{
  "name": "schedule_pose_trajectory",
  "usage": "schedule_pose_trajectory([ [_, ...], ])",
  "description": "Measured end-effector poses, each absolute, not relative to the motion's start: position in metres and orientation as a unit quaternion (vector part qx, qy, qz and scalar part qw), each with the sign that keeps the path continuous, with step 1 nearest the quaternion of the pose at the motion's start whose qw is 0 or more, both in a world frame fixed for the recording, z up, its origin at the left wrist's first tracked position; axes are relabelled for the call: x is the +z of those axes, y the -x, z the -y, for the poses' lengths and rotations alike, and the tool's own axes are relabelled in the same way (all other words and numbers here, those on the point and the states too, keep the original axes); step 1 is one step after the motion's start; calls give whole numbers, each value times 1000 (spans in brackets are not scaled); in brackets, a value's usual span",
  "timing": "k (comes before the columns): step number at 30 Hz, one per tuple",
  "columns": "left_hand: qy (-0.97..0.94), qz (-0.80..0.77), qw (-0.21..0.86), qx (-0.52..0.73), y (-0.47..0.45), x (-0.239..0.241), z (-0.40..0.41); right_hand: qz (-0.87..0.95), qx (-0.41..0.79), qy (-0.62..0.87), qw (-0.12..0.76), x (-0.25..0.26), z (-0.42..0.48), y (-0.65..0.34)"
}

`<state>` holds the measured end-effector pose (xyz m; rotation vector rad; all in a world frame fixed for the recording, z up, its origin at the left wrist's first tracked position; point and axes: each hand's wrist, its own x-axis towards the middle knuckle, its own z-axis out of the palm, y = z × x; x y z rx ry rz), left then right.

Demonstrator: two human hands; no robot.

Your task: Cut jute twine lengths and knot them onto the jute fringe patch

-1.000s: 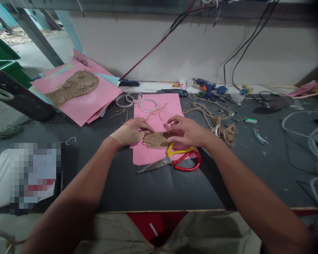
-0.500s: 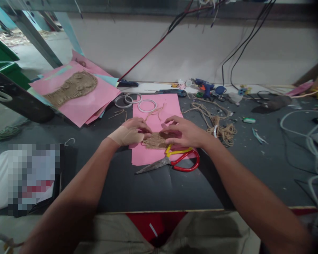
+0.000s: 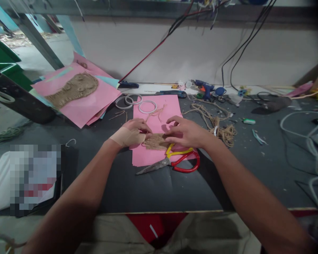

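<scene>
A small patch of brown jute twine (image 3: 156, 141), laid in close rows, lies on pink paper (image 3: 172, 106). My left hand (image 3: 134, 132), with a tan wrap around its wrist and palm, has its bent fingers together on the patch's left end. Over the right end is my right hand (image 3: 184, 132), its fingers curved and apart, fingertips at the patch's edge. Just below the patch, scissors (image 3: 164, 162) with one yellow and one red handle rest partly on the paper, blades pointing left. My right palm is hidden from view.
White rings (image 3: 147, 106) and loose twine strands are near the paper's top. A twine bundle (image 3: 225, 134) lies to the right. Pink sheets (image 3: 79, 114) bearing a twine-covered shape (image 3: 74, 88) sit back left. A glue gun (image 3: 207, 91) and a cutter (image 3: 172, 94) lie along the back.
The right hand's fingers have shifted slightly right and up, showing a bit more of the twine patch. The left hand stays at the patch's left end. The scissors have not moved.
</scene>
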<state>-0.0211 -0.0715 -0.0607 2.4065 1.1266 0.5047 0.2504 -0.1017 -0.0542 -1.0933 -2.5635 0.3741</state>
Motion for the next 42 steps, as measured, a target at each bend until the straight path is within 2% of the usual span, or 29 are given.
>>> schedule_pose_trajectory([
  [15,-888,-387,187,162,27,-63,70,924,57,341,164,-55,101,-239],
  [32,-900,-372,162,160,25,-63,71,913,61,357,186,-57,104,-236],
  [42,-880,-397,193,177,27,-66,69,901,87,371,209,-65,102,-232],
])
